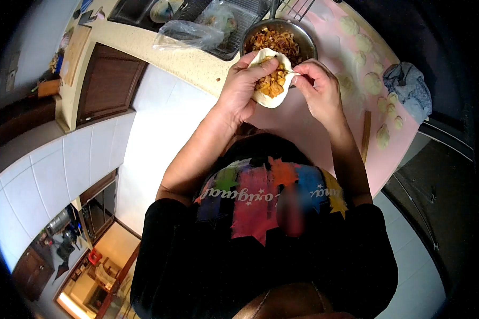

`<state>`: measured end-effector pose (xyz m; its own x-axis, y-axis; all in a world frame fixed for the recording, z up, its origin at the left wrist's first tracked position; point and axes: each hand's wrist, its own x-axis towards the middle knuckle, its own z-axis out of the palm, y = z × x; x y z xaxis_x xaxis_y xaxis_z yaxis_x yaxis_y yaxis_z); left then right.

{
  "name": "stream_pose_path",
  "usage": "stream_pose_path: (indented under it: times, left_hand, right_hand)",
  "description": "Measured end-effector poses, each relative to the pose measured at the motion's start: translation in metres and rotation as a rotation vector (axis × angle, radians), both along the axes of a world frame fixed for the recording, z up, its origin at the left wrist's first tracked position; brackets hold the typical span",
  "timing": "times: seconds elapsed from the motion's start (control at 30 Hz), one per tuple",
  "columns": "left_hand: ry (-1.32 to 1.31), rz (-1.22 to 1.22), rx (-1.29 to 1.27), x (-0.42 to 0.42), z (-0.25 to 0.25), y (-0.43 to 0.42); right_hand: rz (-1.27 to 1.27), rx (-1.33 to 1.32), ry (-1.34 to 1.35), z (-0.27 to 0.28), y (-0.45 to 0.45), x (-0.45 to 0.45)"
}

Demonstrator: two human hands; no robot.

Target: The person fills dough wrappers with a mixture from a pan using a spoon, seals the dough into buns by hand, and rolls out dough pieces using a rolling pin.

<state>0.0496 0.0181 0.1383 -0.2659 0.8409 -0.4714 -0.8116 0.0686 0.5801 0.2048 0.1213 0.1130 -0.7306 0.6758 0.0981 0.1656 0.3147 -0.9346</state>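
A round, pale dough wrapper (279, 100) lies in my left hand (241, 85), whose thumb rests over the brown, chunky filling (272, 85) heaped in its middle. My right hand (320, 89) pinches the wrapper's right edge between thumb and fingertips. Just beyond both hands stands a metal pan (305, 40) holding more of the chopped filling, partly hidden by the wrapper and my fingers.
Several dough pieces (372, 83) lie on the pink work surface (303, 123) at the right, with a wooden stick (366, 135) and a bluish cloth (408, 87). A plastic bag (189, 35) lies by the black sink (197, 10) beyond my left hand.
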Motion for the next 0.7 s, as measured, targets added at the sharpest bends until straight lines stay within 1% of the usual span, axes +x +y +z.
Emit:
stream_pose_path:
  times: [0.03,0.07,0.13,0.17,0.23,0.27,0.3,0.37,0.4,0.47,0.5,0.53,0.57,0.6,0.63,0.7]
  left_hand:
    - [0.035,-0.002,-0.017,0.000,0.000,0.001]
    - [0.035,0.001,-0.018,0.000,-0.001,0.001]
    - [0.045,-0.043,-0.036,-0.003,-0.002,0.001]
    - [0.044,-0.042,-0.037,-0.003,-0.002,0.000]
    - [0.058,-0.090,-0.061,-0.003,-0.001,0.000]
    - [0.059,-0.089,-0.062,-0.003,0.000,0.000]
    - [0.074,-0.062,-0.104,-0.001,0.001,0.000]
    - [0.088,-0.036,-0.148,0.000,0.003,0.000]
    - [0.122,-0.057,-0.128,0.000,0.004,0.000]
    - [0.159,-0.076,-0.106,-0.002,0.007,0.000]
    - [0.172,-0.145,-0.107,-0.005,0.010,0.000]
    - [0.185,-0.215,-0.107,-0.007,0.012,0.000]
    - [0.184,-0.215,-0.108,-0.009,0.009,0.000]
    - [0.218,-0.277,-0.090,-0.012,0.006,0.000]
    - [0.251,-0.340,-0.072,-0.013,0.004,0.000]
    - [0.213,-0.337,-0.088,-0.012,0.004,0.002]
  right_hand:
    - [0.001,0.079,-0.014,0.001,0.000,0.001]
    - [0.003,0.079,-0.013,0.001,-0.001,0.000]
    - [-0.099,-0.031,0.032,0.001,-0.003,-0.002]
    - [-0.098,-0.032,0.032,0.002,-0.003,-0.003]
    - [-0.004,-0.237,0.088,0.005,-0.002,-0.003]
    - [0.017,-0.177,0.074,-0.001,-0.002,-0.001]
    - [0.018,-0.177,0.075,-0.001,-0.001,0.000]
    - [0.042,0.076,-0.022,0.002,0.000,0.002]
    - [0.042,0.076,-0.022,0.003,0.000,0.003]
    - [0.050,0.377,0.068,0.006,0.002,0.004]
    - [0.051,0.376,0.069,0.012,0.001,0.003]
    - [-0.004,0.305,0.024,0.021,-0.001,0.002]
    - [-0.058,0.233,-0.021,0.026,-0.002,0.001]
    - [-0.010,0.164,-0.047,0.024,0.001,0.002]
    - [-0.011,0.164,-0.047,0.019,0.002,0.003]
    - [0.097,0.021,-0.009,0.010,0.001,0.006]
